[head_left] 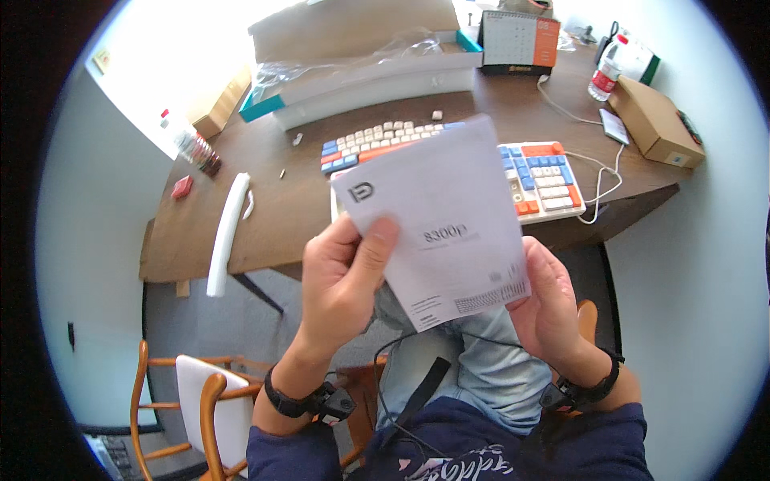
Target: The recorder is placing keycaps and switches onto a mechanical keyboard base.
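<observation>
A white printed instruction leaflet is held up in front of me, tilted, over the table's front edge. My left hand pinches its left side, thumb on the front and fingers partly behind. At the lower right edge my right hand is closed, its fingers partly hidden behind the paper. Behind the leaflet lies a keyboard with white, blue and orange keys, its middle covered by the paper. Above its left part, rows of keycaps in the same colours show; one loose keycap sits apart.
On the brown table, an open box with clear plastic stands at the back. A white strip overhangs the front left edge. Bottles stand at both sides. A desk calendar, cardboard box and white cable lie right.
</observation>
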A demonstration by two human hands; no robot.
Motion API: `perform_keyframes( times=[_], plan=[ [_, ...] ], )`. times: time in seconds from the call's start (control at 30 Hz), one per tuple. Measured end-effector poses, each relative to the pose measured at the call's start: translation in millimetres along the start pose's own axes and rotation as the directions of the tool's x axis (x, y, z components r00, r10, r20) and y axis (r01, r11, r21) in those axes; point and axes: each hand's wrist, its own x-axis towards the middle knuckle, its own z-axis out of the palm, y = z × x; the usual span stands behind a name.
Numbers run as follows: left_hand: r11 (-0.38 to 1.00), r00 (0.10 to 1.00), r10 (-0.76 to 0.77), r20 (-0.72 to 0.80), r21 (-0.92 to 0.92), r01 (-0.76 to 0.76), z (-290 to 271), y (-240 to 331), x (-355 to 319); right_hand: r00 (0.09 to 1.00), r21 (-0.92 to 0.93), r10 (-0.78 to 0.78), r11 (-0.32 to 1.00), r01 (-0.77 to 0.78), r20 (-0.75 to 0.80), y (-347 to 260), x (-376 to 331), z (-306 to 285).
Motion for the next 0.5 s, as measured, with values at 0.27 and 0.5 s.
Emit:
perform_keyframes(
  times=[0.27, 0.5],
  plan=[
    [0.994, 0.996, -0.088, -0.031, 0.067, 0.090, 14.2, -23.2, -25.8, 0.922, 0.174, 0.348, 0.910, -0.375, 0.170, 11.8, -5.1, 8.3],
    [0.996, 0.986, -0.087, -0.145, -0.018, 0.085, 15.7, -51.4, -33.8, 0.892, 0.134, 0.334, 0.912, -0.388, 0.305, 36.8, -3.5, 0.4]
  ],
)
